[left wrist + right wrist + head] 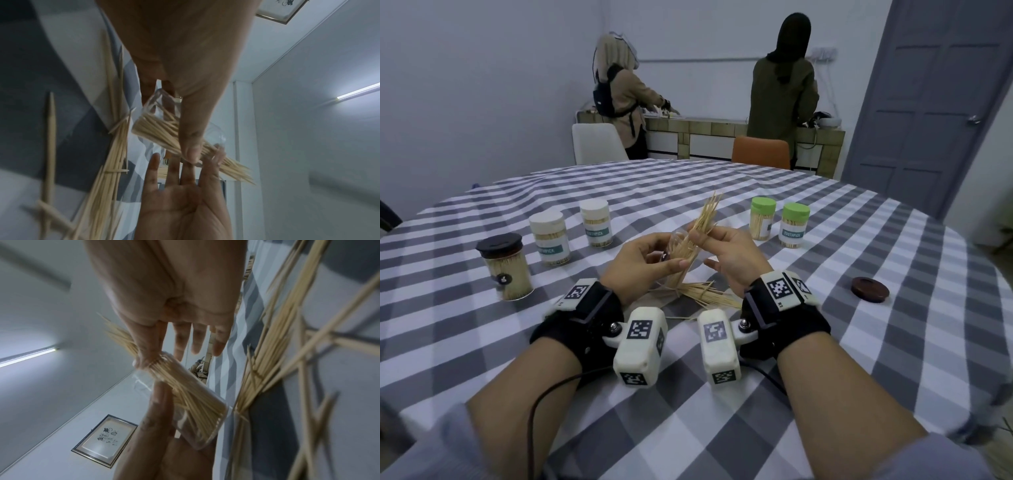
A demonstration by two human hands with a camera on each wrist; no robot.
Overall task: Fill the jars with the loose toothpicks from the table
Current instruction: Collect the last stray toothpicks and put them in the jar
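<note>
The surface (722,192) is lying under a grey-and-white checked cloth and is carrying all task items. Two people are standing at a tiled counter (722,132) beyond it, backs turned.

Five capped jars are standing upright and filled: a black-lidded jar (505,267) at the near left, two white-lidded jars (549,238) (596,223) behind it, and two green-lidded jars (762,218) (794,225) at the far right. A brown lid (869,290) is lying alone at the right, well apart from them.

The left hand (640,263) is grasping a clear open jar (678,255), tilted above the surface, its grip curled round the jar wall with the thumb across the side. The right hand (729,253) is pinching a bundle of toothpicks (705,219) between thumb and forefinger at the jar mouth, the other fingers extended; the bundle's lower part is sitting inside the jar and its tips are fanning out above.

A pile of loose toothpicks (705,294) is lying on the cloth directly below and between both hands.
</note>
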